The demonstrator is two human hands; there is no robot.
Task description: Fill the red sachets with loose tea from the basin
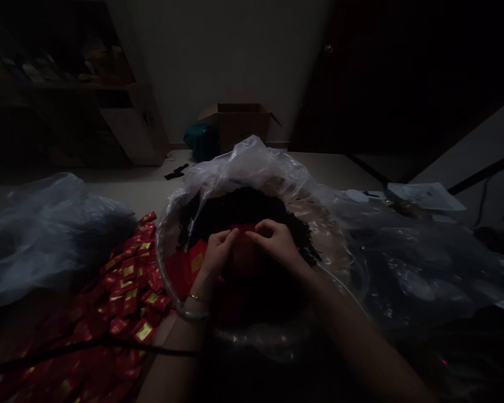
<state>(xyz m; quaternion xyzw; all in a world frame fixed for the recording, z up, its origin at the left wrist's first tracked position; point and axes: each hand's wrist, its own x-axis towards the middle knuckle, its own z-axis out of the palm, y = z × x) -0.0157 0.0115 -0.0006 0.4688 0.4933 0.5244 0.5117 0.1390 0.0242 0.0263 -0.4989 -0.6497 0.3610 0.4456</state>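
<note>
My left hand (217,251) and my right hand (274,241) meet over a clear plastic bag (252,168) that holds a dark mass of tassel-like strands (243,207). Both pinch the top edge of a small red pouch (242,246) held between them, fingers closed on it. A bangle and a thin bracelet circle my left wrist. More red pouches with gold labels lie just inside the bag by my left hand. The dim light hides finer detail.
A heap of red pouches with gold squares (126,291) spreads at the left. Another plastic bag (46,224) lies far left, crumpled clear plastic (403,263) at the right. A cardboard box (239,123), a teal bag (199,140), shelves (59,84) and papers (428,196) stand behind.
</note>
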